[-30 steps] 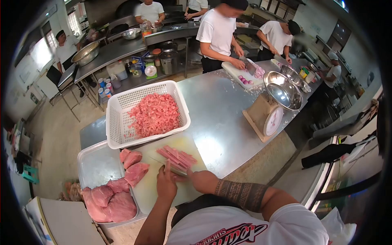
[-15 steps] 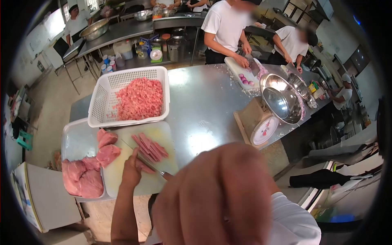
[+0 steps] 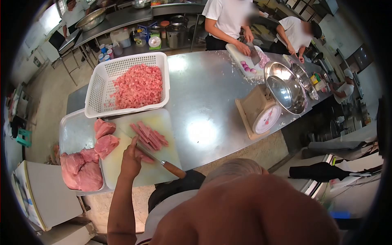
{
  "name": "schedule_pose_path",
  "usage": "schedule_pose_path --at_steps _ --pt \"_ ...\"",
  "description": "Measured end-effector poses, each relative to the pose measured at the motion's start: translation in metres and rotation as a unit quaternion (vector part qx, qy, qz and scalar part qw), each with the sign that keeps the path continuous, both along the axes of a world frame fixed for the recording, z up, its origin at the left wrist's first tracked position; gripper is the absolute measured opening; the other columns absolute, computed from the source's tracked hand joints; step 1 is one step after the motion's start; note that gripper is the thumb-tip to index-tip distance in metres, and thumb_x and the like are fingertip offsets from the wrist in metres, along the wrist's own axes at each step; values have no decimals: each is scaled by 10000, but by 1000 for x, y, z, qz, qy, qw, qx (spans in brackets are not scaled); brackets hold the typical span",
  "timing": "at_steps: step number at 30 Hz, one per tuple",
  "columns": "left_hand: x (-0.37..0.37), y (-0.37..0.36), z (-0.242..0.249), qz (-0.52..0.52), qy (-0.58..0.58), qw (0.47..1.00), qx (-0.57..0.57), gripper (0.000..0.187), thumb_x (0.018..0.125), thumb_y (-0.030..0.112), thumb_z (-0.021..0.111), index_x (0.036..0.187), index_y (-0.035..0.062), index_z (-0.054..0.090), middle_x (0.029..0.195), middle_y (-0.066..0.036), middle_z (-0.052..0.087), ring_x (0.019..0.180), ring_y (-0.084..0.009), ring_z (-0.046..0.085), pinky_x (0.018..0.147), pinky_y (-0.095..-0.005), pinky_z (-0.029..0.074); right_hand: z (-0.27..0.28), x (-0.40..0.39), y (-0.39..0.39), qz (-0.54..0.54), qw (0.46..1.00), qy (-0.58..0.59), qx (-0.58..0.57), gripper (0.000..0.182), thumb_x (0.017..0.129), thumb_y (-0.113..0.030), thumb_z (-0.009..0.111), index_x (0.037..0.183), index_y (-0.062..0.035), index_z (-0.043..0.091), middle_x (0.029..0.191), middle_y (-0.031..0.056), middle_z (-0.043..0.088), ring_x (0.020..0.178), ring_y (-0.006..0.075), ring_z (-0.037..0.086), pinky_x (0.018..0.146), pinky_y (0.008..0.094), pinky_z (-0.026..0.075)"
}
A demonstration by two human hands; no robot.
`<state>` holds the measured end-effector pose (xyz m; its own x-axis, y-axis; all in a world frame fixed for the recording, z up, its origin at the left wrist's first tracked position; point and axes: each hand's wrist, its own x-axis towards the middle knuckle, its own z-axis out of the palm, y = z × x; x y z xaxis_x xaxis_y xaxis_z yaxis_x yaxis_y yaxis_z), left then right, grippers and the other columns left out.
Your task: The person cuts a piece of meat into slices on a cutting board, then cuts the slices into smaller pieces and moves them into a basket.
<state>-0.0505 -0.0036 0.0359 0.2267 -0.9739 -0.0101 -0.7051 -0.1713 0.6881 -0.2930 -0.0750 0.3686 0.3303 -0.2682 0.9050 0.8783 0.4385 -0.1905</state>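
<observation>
Right hand, close to the lens, was blurred and cut off by the lower edge, while the scale dial was too small to read.

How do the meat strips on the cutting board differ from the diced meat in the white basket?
The strips are long and narrow; the diced meat is in small chunks. The strips lie roughly side by side on the board; the diced meat is heaped in the basket. The strips make a small bunch, the diced meat a much bigger pile. Both are pinkish and look raw.
</observation>
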Motion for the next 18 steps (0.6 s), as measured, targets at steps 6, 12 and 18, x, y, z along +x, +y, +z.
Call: schedule_pose_path --at_steps 6,12,18 --pt "39 1 -102 -16 26 998 46 990 817 -110 744 1663 178 318 1228 -229 662 1116 -440 642 959 -528 522 -25 10 12 -9 990 132 53 89 1018 -41 638 1096 -2 617 944 79 647 827 252 643 734 383 527" --pt "26 -6 -32 -64 48 997 -10 1011 795 -87 736 1672 196 321 1186 -212 667 1077 -428 646 948 -528 513 -187 14 12 -407 614 604 -303 390 888 -63 727 1254 4 609 1144 182 657 1035 376 647 953 427 539" --pt "22 4 -25 -51 -19 998 -27 924 882 9 729 1677 219 307 1269 -233 641 1103 -446 635 996 -529 509 -284 -5 45 -399 377 761 -345 560 922 -58 589 1468 -62 468 1156 262 642 1012 474 673 863 565 571"
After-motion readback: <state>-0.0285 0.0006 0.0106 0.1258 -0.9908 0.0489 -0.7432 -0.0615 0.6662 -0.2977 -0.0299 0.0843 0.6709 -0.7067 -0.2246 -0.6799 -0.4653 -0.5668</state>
